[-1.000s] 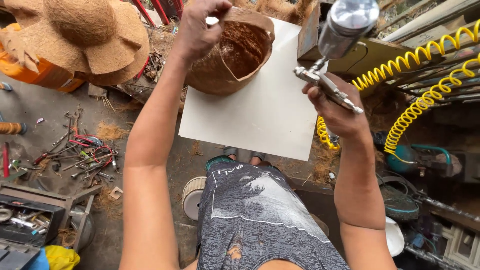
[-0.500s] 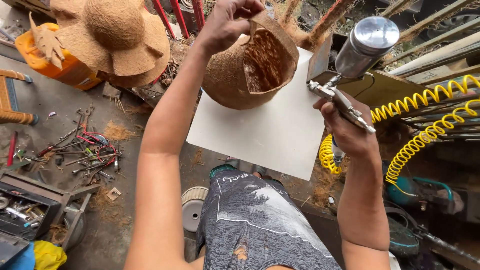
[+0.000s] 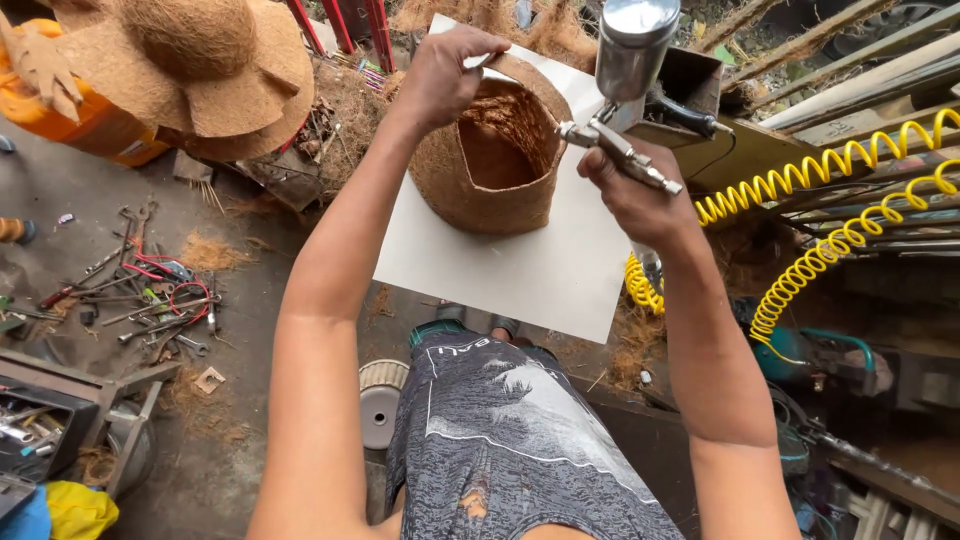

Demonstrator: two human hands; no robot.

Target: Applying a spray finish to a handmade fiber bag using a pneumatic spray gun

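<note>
Pot: coconut-fibre pot (image 3: 490, 165), brown, tilted so its mouth faces the viewer, held above a white board (image 3: 520, 265).
Left hand: left hand (image 3: 445, 75), grip clenched on the pot's upper rim.
Right hand: right hand (image 3: 640, 195), grip grasping a spray gun (image 3: 620, 140); its nozzle sits just beside the pot's right rim.
Spray gun: metal cup (image 3: 635, 45) on top; 2 yellow coiled hoses (image 3: 800, 175) trail to the right.
Behind: fibre hat (image 3: 190, 60) upper left, in front of an orange container (image 3: 85, 125).
Floor: scattered hand tools (image 3: 140, 295) at left, a ribbed spool (image 3: 380, 400) near the person's patterned shorts (image 3: 510, 440).
In the way: only the gun's nozzle stands near the pot's mouth.
</note>
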